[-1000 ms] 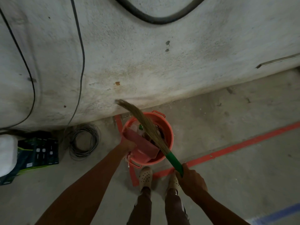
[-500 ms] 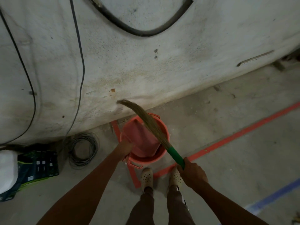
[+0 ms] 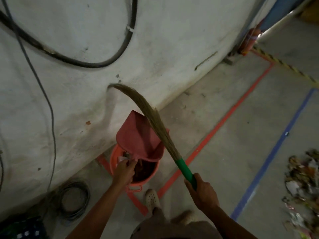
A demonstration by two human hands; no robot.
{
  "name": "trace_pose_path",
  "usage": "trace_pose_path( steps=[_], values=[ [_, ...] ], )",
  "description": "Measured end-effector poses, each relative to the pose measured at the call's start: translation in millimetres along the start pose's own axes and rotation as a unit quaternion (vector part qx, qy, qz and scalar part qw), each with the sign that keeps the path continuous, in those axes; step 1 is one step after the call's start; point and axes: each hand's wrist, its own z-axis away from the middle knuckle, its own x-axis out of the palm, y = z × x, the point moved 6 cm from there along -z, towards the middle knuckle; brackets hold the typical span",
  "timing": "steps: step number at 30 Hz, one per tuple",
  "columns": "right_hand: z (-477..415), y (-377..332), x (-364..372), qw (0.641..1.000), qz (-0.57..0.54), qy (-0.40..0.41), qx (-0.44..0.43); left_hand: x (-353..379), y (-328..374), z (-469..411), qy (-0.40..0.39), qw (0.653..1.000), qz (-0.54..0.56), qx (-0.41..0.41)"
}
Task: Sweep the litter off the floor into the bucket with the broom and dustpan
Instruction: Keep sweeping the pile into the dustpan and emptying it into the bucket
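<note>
An orange bucket (image 3: 114, 161) stands on the floor by the wall, with dark litter inside. My left hand (image 3: 124, 171) grips the handle of a pink dustpan (image 3: 138, 135), which is raised above the bucket with its blade pointing up toward the wall. My right hand (image 3: 202, 192) grips the green handle of a straw broom (image 3: 155, 121); its long bristles arc up and left over the dustpan, the tip near the wall. A heap of litter (image 3: 303, 183) lies on the floor at the far right.
A stained white wall (image 3: 155, 40) with black cables rises behind the bucket. A coil of wire (image 3: 72, 200) lies at lower left beside a dark crate (image 3: 22, 230). Red tape (image 3: 215, 128) and blue tape (image 3: 276, 152) cross the concrete floor. My shoe (image 3: 151, 199) is just behind the bucket.
The dustpan has been lifted up out of the bucket. The view has swung right, bringing the litter heap into sight. The broom stays raised in my right hand.
</note>
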Motion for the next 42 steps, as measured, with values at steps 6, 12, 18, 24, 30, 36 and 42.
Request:
trace_pose_path(
  steps=[6,12,18,24,30,36,42],
  values=[
    [34.3,59.5,-27.4,0.988,-0.083,0.109,0.066,52.1,57.7,25.4,-0.032,0.997,0.003,0.070],
    [91.2,139.5,-72.8,0.959,-0.145,0.199,0.138,139.8,105.5,76.4,-0.089,0.987,-0.048,0.126],
    [174.4,242.0,-112.1,0.921,-0.184,0.272,0.210,268.6,151.7,160.5,-0.160,0.966,-0.062,0.192],
    [258.8,337.0,-139.9,0.862,-0.242,0.331,0.298,397.6,172.2,252.3,-0.258,0.935,-0.084,0.228],
    [320.1,418.8,-153.3,0.789,-0.274,0.385,0.392,508.0,186.1,320.6,-0.347,0.895,-0.111,0.257],
    [343.0,493.3,-168.8,0.723,-0.295,0.417,0.465,615.5,202.1,362.1,-0.417,0.856,-0.151,0.266],
    [326.9,582.7,-180.4,0.665,-0.335,0.413,0.524,736.0,228.8,376.9,-0.456,0.827,-0.194,0.266]
  ],
)
